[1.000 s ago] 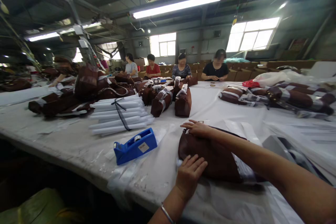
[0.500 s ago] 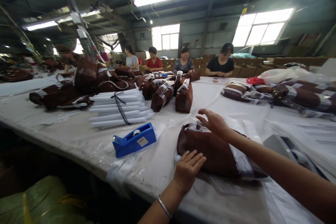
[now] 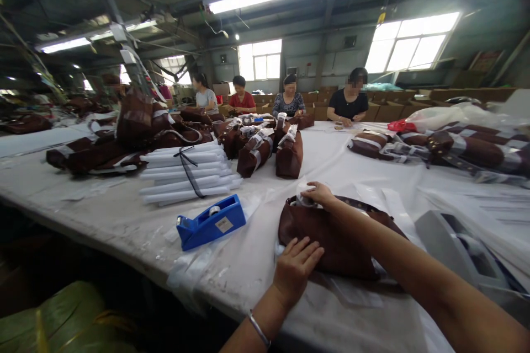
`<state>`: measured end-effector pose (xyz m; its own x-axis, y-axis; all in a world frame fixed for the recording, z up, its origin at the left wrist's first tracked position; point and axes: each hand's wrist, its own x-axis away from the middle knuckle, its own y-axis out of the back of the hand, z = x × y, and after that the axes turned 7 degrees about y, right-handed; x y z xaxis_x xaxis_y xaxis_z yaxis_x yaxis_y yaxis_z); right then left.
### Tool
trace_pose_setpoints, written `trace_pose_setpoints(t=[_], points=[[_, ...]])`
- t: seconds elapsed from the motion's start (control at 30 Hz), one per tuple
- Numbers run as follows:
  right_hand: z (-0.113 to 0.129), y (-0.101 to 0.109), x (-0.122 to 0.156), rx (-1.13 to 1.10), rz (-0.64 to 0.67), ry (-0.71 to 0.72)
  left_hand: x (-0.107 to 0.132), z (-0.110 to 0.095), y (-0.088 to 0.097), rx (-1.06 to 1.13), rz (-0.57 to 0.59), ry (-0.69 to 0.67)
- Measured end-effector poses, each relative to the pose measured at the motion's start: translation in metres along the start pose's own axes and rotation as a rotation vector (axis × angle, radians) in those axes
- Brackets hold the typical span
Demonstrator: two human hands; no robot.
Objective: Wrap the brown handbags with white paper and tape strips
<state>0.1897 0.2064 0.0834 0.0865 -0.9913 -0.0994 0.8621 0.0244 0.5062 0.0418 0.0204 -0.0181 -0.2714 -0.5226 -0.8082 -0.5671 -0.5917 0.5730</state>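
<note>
My left hand (image 3: pixel 295 267) lies palm down, fingers (image 3: pixel 309 252) extended and slightly parted, directed toward 1 o'clock; the left forearm (image 3: pixel 259 317) enters at 6 o'clock. My right forearm (image 3: pixel 397 256), bare, extends from 4 o'clock toward 10 o'clock. My right hand (image 3: pixel 319 194), bent-fingered, stands at 1 o'clock from the left, apart; grip closure not determinable.

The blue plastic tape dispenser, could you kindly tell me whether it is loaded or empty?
Loaded: a pale tape roll sits in the blue dispenser; I cannot tell how much remains.

white-covered table (image 3: pixel 244 273) | brown bag (image 3: pixel 331 242) | blue tape dispenser (image 3: pixel 232 218) | tied white rolls (image 3: pixel 213 168) | more bags (image 3: pixel 289 160)
</note>
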Motion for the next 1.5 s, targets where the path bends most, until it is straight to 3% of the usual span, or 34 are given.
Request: trace_pose_setpoints(t=[0.13,0.3,0.5,0.67,0.83,0.97,1.13,1.23,1.33,1.5], points=[[0.004,0.002,0.009,-0.198,0.024,0.013,-0.002,0.0,0.002,0.005,0.01,-0.011],[0.011,0.015,0.052,-0.297,0.106,0.112,-0.001,0.001,0.005,0.011,0.061,-0.015],[0.007,0.017,0.113,0.035,0.091,0.655,-0.003,0.004,0.015,0.089,0.171,-0.007],[-0.013,0.005,0.149,0.215,0.006,0.785,-0.004,0.004,0.021,0.2,0.199,0.08],[-0.021,0.001,0.167,0.31,-0.101,0.898,-0.004,0.004,0.022,0.267,0.172,0.164],[-0.018,0.004,0.168,0.301,-0.128,0.909,-0.003,0.004,0.02,0.257,0.163,0.18],[-0.008,0.013,0.166,0.297,0.06,0.842,-0.002,0.004,0.019,0.227,0.145,0.162],[-0.007,0.016,0.164,0.266,0.116,0.723,-0.003,0.004,0.021,0.228,0.149,0.156],[-0.012,0.012,0.165,0.248,0.098,0.652,-0.003,0.003,0.022,0.233,0.153,0.154],[-0.027,-0.002,0.178,0.239,-0.068,0.76,-0.003,0.004,0.021,0.246,0.15,0.167]])
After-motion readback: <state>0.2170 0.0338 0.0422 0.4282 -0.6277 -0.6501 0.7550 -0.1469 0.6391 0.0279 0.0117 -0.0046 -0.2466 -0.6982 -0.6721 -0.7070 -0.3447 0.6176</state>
